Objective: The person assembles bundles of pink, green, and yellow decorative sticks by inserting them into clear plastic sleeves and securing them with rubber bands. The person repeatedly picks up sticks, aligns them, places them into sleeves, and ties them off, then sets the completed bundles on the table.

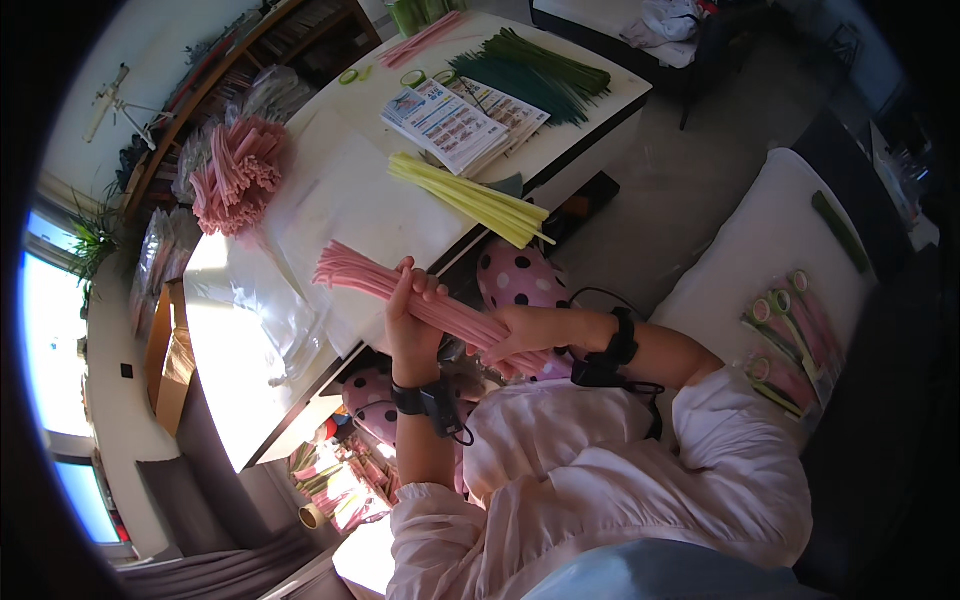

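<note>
A long bundle of thin pink stems (350, 272) is held in both hands, slanting from the upper left down to the lower right over the edge of the white table (330, 200). My left hand (408, 318) is wrapped around the bundle near its middle. Close beside it, my right hand (508, 335) grips the lower end. Both wrists wear black bands. The bundle's far end fans out above the table top.
On the table lie a yellow stem bundle (470, 197), a dark green stem bundle (535, 70), printed leaflets (455, 120), green tape rolls (412, 77) and pink stems in clear bags (235, 170). A pink polka-dot cushion (520, 277) sits below. A white surface (760, 240) on the right holds pink and green packets (790, 340).
</note>
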`<state>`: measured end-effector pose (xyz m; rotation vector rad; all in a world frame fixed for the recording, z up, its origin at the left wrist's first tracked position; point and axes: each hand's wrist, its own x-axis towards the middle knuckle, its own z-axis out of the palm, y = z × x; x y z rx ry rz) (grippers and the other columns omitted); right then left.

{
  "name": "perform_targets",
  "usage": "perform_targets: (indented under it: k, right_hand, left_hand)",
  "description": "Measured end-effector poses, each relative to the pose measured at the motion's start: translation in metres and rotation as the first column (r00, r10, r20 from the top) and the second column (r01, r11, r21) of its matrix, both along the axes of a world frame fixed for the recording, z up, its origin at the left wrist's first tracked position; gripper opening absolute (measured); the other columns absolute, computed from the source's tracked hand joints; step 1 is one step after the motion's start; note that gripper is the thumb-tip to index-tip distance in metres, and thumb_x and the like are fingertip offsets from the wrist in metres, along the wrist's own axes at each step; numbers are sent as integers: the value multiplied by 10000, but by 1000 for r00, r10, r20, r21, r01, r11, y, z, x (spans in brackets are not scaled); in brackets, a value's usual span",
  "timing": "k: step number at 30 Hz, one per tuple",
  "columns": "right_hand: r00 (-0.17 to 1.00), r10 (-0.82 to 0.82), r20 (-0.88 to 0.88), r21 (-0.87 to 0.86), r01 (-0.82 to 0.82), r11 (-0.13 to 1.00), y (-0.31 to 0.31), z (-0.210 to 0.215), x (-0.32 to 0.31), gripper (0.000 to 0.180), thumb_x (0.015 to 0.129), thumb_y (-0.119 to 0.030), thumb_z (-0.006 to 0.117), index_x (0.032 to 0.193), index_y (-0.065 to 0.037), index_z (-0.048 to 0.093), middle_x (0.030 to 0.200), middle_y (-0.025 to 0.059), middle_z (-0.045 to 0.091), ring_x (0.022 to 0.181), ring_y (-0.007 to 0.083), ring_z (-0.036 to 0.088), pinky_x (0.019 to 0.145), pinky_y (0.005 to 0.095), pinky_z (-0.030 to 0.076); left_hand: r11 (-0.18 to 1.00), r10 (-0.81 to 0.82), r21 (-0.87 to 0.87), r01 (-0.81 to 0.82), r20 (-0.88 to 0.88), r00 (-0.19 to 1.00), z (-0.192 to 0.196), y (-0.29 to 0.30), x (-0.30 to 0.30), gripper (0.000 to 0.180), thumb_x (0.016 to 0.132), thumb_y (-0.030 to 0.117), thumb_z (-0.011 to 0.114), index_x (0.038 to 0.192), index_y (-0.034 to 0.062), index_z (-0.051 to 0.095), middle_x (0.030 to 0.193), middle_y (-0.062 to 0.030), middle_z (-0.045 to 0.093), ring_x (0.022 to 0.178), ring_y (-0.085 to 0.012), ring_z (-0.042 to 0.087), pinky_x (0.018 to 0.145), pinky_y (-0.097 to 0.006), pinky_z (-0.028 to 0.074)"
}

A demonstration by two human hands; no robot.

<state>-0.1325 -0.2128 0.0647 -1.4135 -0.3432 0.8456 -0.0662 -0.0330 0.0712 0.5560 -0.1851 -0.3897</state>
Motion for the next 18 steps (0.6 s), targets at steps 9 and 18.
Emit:
perform_targets:
  k: [9, 18]
  right_hand:
    - [218, -373, 902, -131, 961, 244, -207, 16, 165, 210, 801, -205, 661, 915, -29, 646, 811, 107, 663, 775, 231, 640, 681, 336, 506]
    - [236, 298, 925, -199, 968, -151, -265, -42, 304, 102, 734, -135, 653, 731, -33, 655, 846, 135, 601, 896, 296, 567, 740, 416, 492]
  left_hand:
    - [991, 52, 130, -28, -182, 982, -9, -21, 17, 102, 913, 127, 528, 966, 51, 483, 691, 6, 396, 604, -95, 393, 591, -250, 386]
    - [940, 86, 341, -13, -199, 976, -10, -32, 21, 113, 905, 139, 519, 959, 50, 474, 688, 4, 384, 617, -111, 397, 584, -261, 379]
